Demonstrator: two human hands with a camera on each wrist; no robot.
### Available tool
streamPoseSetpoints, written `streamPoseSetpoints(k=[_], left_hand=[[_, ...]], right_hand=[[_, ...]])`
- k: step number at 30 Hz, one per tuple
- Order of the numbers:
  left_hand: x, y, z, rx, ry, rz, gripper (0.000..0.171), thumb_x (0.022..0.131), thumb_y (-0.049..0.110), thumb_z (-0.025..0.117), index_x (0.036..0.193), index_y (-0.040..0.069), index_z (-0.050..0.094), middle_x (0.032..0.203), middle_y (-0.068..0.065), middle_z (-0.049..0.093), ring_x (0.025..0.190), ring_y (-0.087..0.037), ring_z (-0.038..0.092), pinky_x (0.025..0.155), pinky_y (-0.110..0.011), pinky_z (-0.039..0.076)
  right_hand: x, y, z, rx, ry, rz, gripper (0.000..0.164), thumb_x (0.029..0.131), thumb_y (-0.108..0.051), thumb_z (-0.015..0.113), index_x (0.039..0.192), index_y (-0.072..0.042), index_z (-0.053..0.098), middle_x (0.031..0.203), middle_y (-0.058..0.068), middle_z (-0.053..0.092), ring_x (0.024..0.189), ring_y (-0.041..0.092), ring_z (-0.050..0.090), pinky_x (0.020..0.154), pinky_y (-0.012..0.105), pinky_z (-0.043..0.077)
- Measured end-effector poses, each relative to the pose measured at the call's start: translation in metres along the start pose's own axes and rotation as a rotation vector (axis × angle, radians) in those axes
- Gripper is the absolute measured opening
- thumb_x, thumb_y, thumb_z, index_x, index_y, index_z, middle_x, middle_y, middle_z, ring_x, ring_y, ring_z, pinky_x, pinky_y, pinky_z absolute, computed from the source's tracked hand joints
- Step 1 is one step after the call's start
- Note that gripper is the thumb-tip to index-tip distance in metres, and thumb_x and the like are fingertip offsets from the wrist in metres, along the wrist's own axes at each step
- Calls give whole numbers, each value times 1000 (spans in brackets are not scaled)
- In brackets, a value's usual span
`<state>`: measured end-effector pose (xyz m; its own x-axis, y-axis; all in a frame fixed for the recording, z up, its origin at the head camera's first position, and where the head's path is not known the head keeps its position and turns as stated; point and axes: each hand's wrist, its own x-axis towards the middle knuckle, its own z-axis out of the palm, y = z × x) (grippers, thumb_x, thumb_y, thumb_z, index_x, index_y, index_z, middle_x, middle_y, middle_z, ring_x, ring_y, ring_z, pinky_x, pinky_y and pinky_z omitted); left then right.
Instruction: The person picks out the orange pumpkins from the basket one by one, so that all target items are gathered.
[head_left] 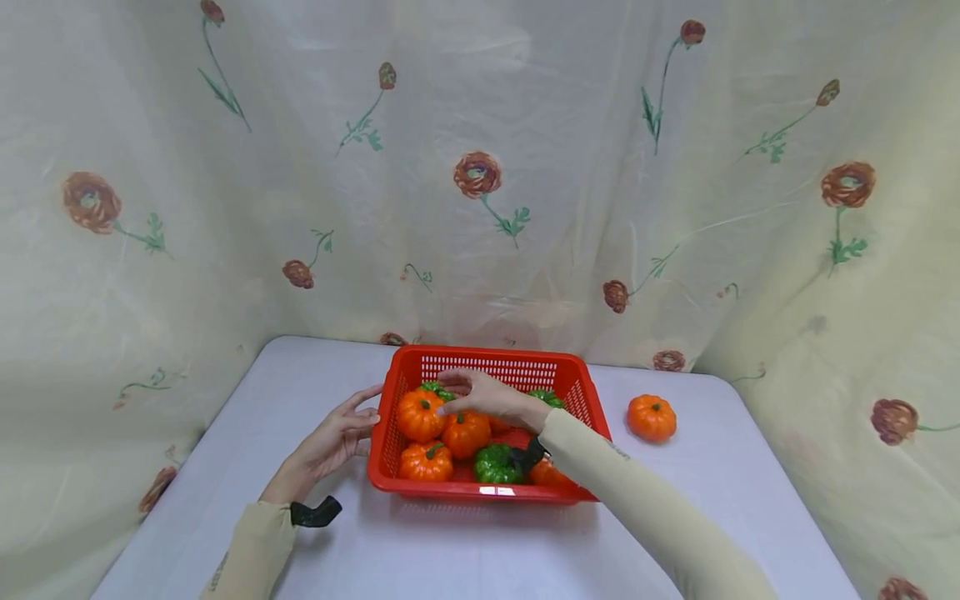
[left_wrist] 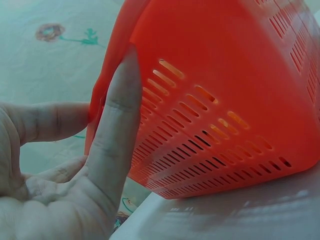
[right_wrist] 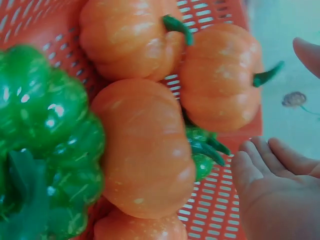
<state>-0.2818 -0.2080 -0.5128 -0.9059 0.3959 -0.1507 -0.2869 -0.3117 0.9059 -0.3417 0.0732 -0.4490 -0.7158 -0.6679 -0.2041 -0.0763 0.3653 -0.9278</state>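
Note:
A red slotted plastic basket (head_left: 480,490) stands on the table with several orange pumpkins (head_left: 420,418) and green ones (head_left: 495,465) inside. At its left side my left hand (head_left: 341,435) grips the rim. The left wrist view shows the thumb against the rim and a finger (left_wrist: 112,125) lying along the outer wall (left_wrist: 225,60). My right hand (head_left: 491,397) reaches over the basket, above the pumpkins near the back left. In the right wrist view its fingers (right_wrist: 272,160) are extended and hold nothing. A green stem (right_wrist: 267,75) tops the nearest orange pumpkin. My right forearm hides part of the basket's right side.
One orange pumpkin (head_left: 652,418) sits on the white-covered table (head_left: 697,492), to the right of the basket. A flower-printed curtain (head_left: 555,208) hangs behind the table and along both sides.

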Motion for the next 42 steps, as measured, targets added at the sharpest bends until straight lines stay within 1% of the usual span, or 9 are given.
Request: streamPoseSetpoints(k=[4,8,11,15,19,24,30,35,42], left_hand=[[0,1,0,-6,-7,0,62,100,7,44,154,20,18,115,-7,54,100,-19,63,77,-40,60],[0,1,0,-3,-11,4,62,100,7,44,154,20,18,113,-7,54,98,-18,63,77,-40,60],[1,0,-1,2,-9,5,62,100,7,45,154,20,18,114,-7,55,99,-18,64,78,-41,59],[1,-1,-2,1,-10,3,63,99,7,46,154,19,18,117,-8,55,101,-19,64,79,-42,59],[1,-1,-1,-6,-13,2,62,100,7,45,154,19,18,115,-8,55,100,-19,64,79,-42,59],[1,0,0,-14,-10,3,62,100,6,45,154,19,17,113,-7,55,98,-18,64,77,-41,60],[0,1,1,-10,-3,7,62,100,7,45,154,19,18,114,-7,54,98,-18,64,76,-40,60],[0,1,0,-8,2,6,62,100,6,45,154,19,18,114,-7,54,97,-18,64,75,-39,60],[1,0,1,3,18,-3,62,100,7,46,154,20,18,116,-7,56,101,-20,65,77,-40,60]], right_hand=[[4,-2,5,-64,-23,13,73,85,-16,73,147,-4,37,150,12,41,139,28,39,116,42,33],[9,-2,10,-73,-20,15,74,83,-13,74,146,-3,37,149,11,42,137,28,41,116,42,33],[12,0,15,-84,-14,19,73,82,-11,75,145,-2,38,145,12,46,134,27,45,114,40,37],[13,2,20,-140,1,26,71,80,-13,77,142,-6,42,137,10,53,124,23,52,109,38,42],[14,2,22,-179,3,27,72,79,-13,78,142,-8,42,133,8,55,118,21,53,107,37,43],[15,1,23,-208,-12,19,72,78,-14,79,141,-8,43,131,7,55,115,20,54,105,37,44],[16,2,24,-225,11,16,72,77,-15,81,139,-9,45,130,5,57,112,18,55,105,35,45],[15,1,26,-227,27,18,71,76,-20,82,138,-11,47,129,3,57,110,17,55,103,35,46],[13,2,28,-256,56,62,74,74,-33,83,138,-14,49,128,3,58,106,15,57,102,36,46]])
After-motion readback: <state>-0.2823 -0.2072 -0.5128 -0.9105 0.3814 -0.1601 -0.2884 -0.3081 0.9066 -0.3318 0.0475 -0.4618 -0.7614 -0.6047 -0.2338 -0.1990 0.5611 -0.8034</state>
